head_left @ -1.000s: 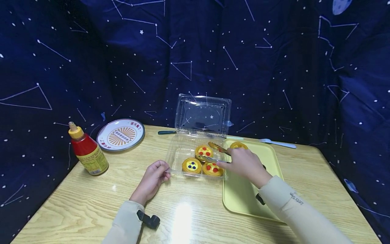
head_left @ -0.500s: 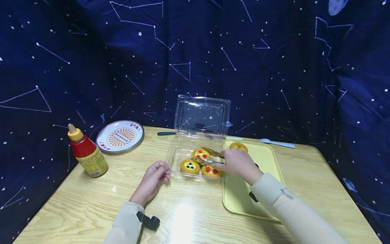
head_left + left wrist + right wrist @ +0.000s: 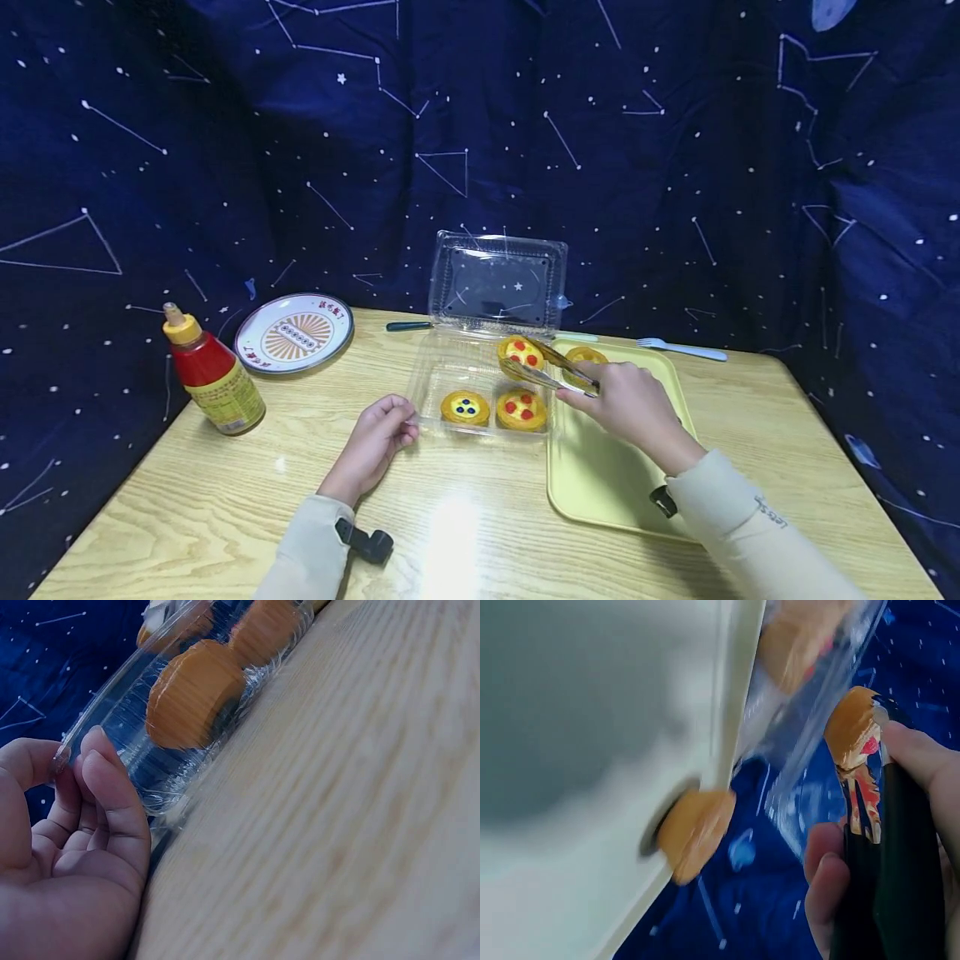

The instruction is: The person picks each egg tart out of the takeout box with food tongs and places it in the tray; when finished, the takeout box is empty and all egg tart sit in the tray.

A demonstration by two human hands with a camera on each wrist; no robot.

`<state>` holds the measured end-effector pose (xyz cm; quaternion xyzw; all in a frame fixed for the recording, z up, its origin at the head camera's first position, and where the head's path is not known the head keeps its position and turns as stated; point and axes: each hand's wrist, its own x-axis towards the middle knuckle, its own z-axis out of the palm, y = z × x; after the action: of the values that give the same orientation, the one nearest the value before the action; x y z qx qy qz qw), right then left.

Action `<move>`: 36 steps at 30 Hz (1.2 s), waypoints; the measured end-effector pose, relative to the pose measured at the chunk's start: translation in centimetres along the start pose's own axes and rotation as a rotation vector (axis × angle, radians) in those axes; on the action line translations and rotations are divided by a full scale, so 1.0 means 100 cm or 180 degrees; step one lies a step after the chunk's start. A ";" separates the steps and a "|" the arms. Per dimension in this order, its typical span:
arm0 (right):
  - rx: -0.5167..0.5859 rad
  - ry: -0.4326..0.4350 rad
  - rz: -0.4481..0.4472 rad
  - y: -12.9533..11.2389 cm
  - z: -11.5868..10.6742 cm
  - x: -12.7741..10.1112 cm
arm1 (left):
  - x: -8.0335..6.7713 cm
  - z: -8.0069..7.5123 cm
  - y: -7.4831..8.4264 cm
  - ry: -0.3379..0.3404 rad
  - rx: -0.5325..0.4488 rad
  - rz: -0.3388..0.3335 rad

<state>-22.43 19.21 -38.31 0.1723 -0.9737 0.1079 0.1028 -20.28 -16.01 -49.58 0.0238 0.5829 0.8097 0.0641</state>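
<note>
Left of centre, the left hand (image 3: 377,440) rests with fingers loosely curled against the clear box (image 3: 480,383), steadying it on the table (image 3: 225,500). Right of centre, the right hand (image 3: 628,402) squeezes tongs (image 3: 551,367) together on a red-dotted tart (image 3: 521,352), held above the box's right edge beside the yellow tray (image 3: 600,483).

A staged tabletop set: starry backdrop cloth (image 3: 225,125) behind a wooden table (image 3: 465,517).

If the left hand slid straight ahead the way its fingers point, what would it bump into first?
Most likely the clear box. The left hand rests on the table with its curled fingers right at the box's near corner, pointing at it. The blue-dotted tart sits just inside that wall.
</note>
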 end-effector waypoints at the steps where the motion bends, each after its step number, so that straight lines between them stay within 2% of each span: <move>1: 0.0007 0.0047 0.0003 0.005 -0.004 -0.004 | 0.000 0.000 0.000 0.0009 -0.0003 -0.0004; 5: -0.0016 0.0206 0.0075 0.030 -0.015 -0.020 | 0.000 -0.001 0.001 0.0031 -0.0008 -0.0027; 12: -0.0127 0.0188 0.0414 0.076 -0.030 -0.046 | -0.002 -0.003 0.001 0.0018 -0.0014 -0.0023; 20: -0.0302 -0.0158 0.0681 0.114 -0.025 -0.057 | -0.002 -0.005 -0.001 0.0020 -0.0010 -0.0032; 29: -0.0326 -0.0490 0.0937 0.125 -0.015 -0.060 | -0.002 -0.003 -0.002 0.0022 -0.0043 -0.0008; 33: -0.0278 -0.0431 0.1000 0.117 -0.025 -0.057 | 0.000 -0.002 -0.002 0.0028 -0.0049 -0.0001; 36: -0.0219 -0.0345 0.0923 0.106 -0.035 -0.053 | 0.000 -0.001 -0.001 0.0017 -0.0033 0.0015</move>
<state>-20.76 31.50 -38.08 0.0319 -0.9956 0.0787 0.0393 -20.28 -16.11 -49.70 0.0226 0.5787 0.8130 0.0607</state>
